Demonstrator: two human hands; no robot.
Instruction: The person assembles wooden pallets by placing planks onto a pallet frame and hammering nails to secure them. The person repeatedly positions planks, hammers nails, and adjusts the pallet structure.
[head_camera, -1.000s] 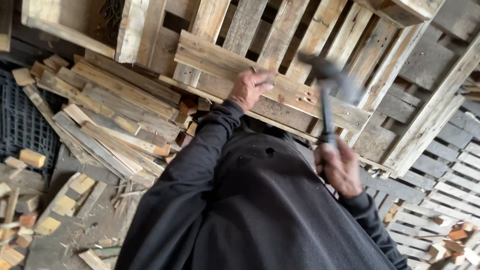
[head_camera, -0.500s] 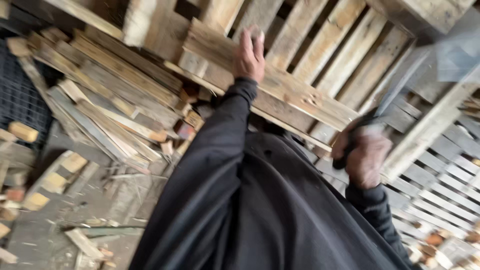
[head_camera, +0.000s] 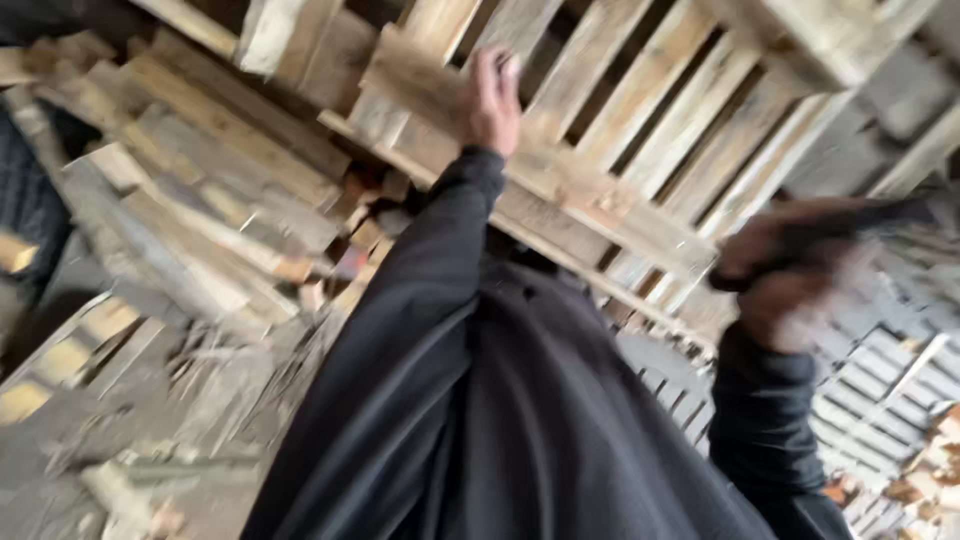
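I saw the wooden pallet (head_camera: 640, 150) propped slanted in front of me, and my left hand (head_camera: 493, 100) lay flat against one of its boards with fingers together, I judged to steady it. My right hand (head_camera: 800, 275), blurred with motion, was closed round a dark handle (head_camera: 850, 225), probably a hammer, just beside the pallet's lower edge. A heap of loose planks (head_camera: 200, 200) crowded the left; the littered floor (head_camera: 150, 440) below offered little free room.
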